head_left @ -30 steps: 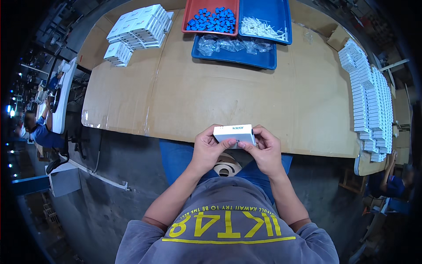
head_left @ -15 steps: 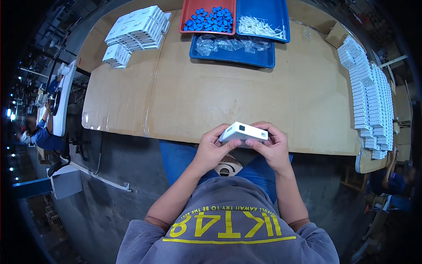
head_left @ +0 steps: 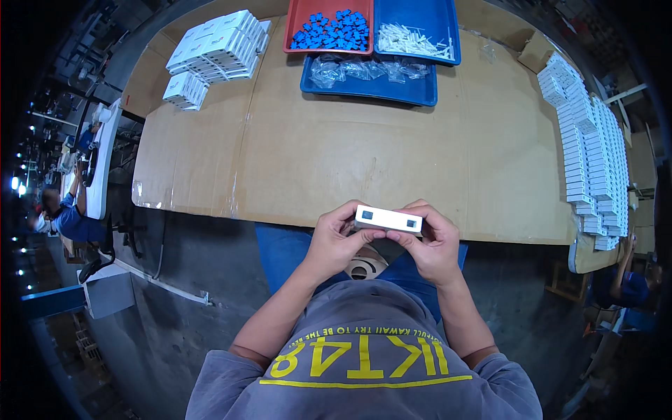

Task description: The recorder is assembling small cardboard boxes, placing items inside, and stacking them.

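Between my two hands, just above the table's near edge, is a small flat white box (head_left: 389, 219). A narrow side of it faces up, with a dark square near each end. My left hand (head_left: 334, 239) grips its left end, thumb along the lower edge and fingers behind. At the other end my right hand (head_left: 435, 243) holds it the same way, and the two thumbs nearly meet below the middle. The box's far face and most of my fingertips are hidden.
The table is covered with brown cardboard (head_left: 315, 157). At its back stand a red tray (head_left: 288, 43) of blue pieces, a blue tray (head_left: 453, 31) of white sticks and another blue tray (head_left: 364, 91) with clear plastic bags. White boxes are stacked left (head_left: 213, 49) and right (head_left: 591, 154).
The white box has turned in my hands: it was tilted with part of a broad face showing, and now its narrow side lies nearly level. Both hands keep hold of it.
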`<move>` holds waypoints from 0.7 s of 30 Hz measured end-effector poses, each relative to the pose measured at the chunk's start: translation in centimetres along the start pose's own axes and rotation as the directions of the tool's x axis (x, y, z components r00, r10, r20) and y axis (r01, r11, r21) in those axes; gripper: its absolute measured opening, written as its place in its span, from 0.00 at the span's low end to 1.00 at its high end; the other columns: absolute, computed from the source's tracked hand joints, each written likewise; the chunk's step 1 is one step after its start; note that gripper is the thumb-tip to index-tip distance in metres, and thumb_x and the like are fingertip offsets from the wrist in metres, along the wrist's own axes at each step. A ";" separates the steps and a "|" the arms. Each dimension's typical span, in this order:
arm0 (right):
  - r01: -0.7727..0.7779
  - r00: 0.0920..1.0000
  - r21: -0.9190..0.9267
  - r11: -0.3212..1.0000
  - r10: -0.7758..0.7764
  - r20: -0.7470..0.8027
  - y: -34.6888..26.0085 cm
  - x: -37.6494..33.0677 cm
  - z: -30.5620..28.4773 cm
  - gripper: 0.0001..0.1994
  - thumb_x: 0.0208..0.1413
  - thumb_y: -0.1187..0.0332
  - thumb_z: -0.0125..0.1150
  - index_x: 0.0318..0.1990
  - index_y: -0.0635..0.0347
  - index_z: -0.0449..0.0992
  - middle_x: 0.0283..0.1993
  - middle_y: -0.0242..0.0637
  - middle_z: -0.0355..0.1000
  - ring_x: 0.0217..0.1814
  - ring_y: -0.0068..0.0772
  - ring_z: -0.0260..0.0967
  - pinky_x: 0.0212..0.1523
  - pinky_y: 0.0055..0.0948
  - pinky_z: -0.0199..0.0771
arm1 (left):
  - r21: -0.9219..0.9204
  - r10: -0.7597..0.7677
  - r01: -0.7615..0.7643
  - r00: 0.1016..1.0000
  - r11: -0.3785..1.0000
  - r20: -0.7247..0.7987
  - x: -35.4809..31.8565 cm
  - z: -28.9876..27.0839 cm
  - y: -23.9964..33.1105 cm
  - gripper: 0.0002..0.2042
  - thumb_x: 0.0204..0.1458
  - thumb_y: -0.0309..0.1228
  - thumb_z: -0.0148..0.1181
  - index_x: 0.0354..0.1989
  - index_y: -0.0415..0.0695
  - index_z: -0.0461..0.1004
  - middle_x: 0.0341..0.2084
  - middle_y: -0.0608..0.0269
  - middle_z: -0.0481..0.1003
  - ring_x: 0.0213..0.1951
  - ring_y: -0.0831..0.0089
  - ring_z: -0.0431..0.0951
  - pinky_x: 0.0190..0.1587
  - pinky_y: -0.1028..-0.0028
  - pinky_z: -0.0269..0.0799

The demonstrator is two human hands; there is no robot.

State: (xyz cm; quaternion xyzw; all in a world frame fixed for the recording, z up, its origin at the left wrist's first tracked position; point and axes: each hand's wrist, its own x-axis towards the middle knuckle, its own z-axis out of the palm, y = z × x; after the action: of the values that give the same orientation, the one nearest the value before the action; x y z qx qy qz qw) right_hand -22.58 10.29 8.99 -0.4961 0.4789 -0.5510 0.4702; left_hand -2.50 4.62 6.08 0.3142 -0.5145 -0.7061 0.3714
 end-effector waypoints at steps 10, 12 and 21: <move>-0.084 0.987 0.390 0.917 0.131 -0.094 2.6 -0.6 1.8 0.17 0.60 0.84 0.68 0.56 0.73 0.74 0.52 0.38 0.76 0.58 0.28 0.76 0.61 0.27 0.78 | -0.223 0.016 -0.045 0.991 0.974 -0.131 0.2 1.1 -1.0 0.15 0.62 0.26 0.68 0.53 0.35 0.74 0.47 0.62 0.80 0.49 0.78 0.79 0.55 0.75 0.76; -0.145 0.980 0.338 0.930 0.181 -0.079 3.1 -1.0 1.5 0.16 0.61 0.84 0.67 0.55 0.73 0.75 0.50 0.37 0.77 0.57 0.28 0.77 0.60 0.27 0.80 | -0.215 0.000 -0.029 0.991 0.976 -0.133 0.1 1.0 -1.2 0.14 0.62 0.26 0.68 0.53 0.35 0.74 0.47 0.62 0.80 0.50 0.78 0.79 0.55 0.75 0.76; -0.328 0.896 0.386 0.862 0.414 -0.163 3.3 0.3 0.6 0.20 0.60 0.80 0.70 0.58 0.73 0.74 0.50 0.43 0.80 0.53 0.27 0.79 0.53 0.25 0.82 | -0.362 -0.366 0.294 0.919 0.885 -0.148 1.5 1.3 -1.0 0.19 0.66 0.31 0.63 0.62 0.36 0.72 0.50 0.56 0.81 0.52 0.72 0.82 0.57 0.70 0.78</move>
State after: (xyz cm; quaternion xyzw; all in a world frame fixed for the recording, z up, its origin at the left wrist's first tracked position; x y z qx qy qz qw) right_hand -21.83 9.60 5.80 -0.2322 0.5140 -0.5812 0.5866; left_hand -4.62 4.18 5.37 0.4038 -0.2842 -0.7980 0.3455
